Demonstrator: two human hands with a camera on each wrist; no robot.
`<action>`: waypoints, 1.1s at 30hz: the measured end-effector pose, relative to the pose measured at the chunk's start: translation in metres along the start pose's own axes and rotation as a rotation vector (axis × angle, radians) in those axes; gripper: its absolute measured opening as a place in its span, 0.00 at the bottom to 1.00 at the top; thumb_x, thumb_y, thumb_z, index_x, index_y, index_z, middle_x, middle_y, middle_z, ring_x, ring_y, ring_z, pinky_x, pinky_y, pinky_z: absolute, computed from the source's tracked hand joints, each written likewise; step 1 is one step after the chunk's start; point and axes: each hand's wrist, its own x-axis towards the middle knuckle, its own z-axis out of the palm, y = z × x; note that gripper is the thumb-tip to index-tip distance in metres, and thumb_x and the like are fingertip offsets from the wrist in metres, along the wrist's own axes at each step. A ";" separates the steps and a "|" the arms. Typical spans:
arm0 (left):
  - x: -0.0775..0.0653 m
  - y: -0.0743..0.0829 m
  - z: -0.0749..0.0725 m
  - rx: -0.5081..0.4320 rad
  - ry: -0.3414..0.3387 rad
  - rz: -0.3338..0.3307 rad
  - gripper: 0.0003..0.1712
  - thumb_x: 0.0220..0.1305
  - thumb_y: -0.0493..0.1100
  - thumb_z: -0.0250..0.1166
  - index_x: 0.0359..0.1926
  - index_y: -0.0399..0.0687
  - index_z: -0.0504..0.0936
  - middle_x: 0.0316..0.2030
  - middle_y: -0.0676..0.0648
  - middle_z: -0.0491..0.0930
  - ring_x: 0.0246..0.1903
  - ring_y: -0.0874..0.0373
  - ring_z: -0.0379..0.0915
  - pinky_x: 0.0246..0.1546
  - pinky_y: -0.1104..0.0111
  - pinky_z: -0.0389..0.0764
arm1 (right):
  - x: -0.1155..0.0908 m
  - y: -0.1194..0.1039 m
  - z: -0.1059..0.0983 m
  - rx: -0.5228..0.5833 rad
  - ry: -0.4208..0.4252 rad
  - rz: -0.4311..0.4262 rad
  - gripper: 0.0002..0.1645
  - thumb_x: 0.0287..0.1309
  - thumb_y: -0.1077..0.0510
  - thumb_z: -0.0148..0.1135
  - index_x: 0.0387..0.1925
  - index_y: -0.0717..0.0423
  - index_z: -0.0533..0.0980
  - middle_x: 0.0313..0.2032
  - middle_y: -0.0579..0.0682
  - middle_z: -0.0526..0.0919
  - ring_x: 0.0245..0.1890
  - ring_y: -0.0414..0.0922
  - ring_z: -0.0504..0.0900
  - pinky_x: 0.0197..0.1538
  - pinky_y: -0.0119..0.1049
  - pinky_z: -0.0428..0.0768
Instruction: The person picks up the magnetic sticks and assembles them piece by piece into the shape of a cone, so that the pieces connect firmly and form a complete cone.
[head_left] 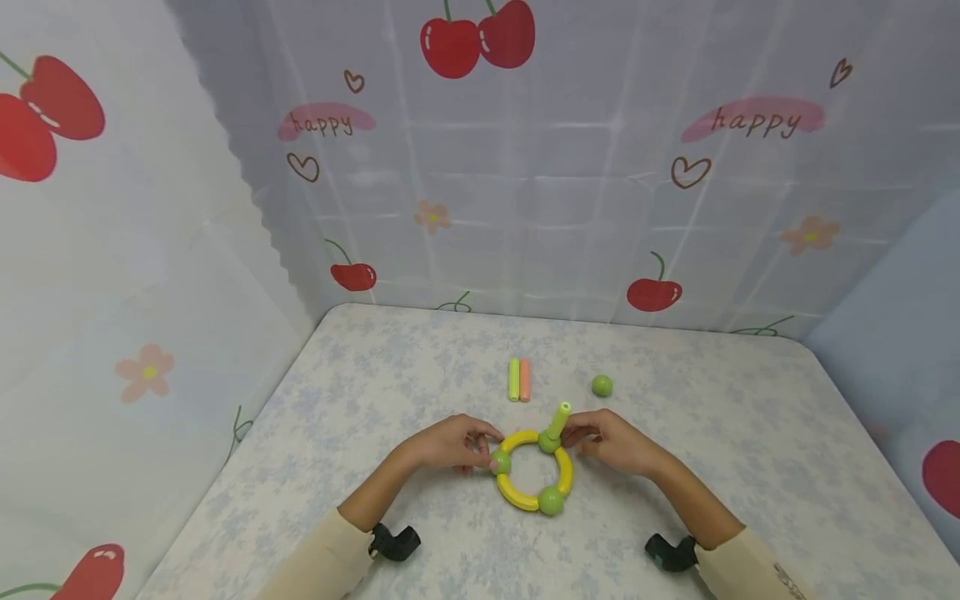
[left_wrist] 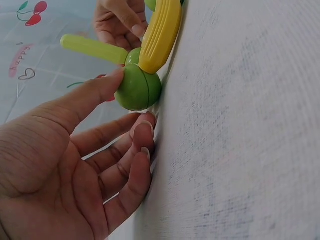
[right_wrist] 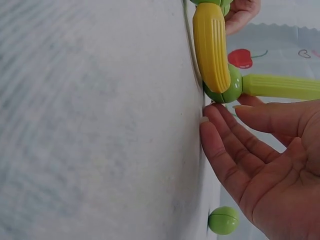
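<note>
A ring of curved yellow pieces (head_left: 517,497) joined by green balls lies on the table. From one green ball (head_left: 550,442) at its far side, a light green rod (head_left: 558,419) rises at a tilt. My left hand (head_left: 452,442) pinches the ring's left green ball (left_wrist: 137,89), thumb on one side and fingertips at the other. At the far side, my right hand (head_left: 611,442) has its fingertips right by the ball that bears the rod, its fingers relaxed and loosely bent. Another green ball (head_left: 551,501) sits at the ring's near side.
Beyond the ring, a light green stick (head_left: 513,380) and a pink stick (head_left: 525,381) lie side by side. A loose green ball (head_left: 602,385) rests to their right. Printed curtains (head_left: 525,208) stand behind the patterned table (head_left: 360,358) and at its sides.
</note>
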 end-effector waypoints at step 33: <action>0.031 -0.008 0.004 0.057 0.231 0.033 0.14 0.68 0.52 0.70 0.47 0.49 0.87 0.24 0.52 0.82 0.12 0.59 0.70 0.16 0.69 0.75 | -0.017 -0.003 0.002 0.212 -0.240 -0.015 0.19 0.67 0.73 0.57 0.51 0.54 0.83 0.44 0.63 0.84 0.41 0.57 0.85 0.44 0.41 0.84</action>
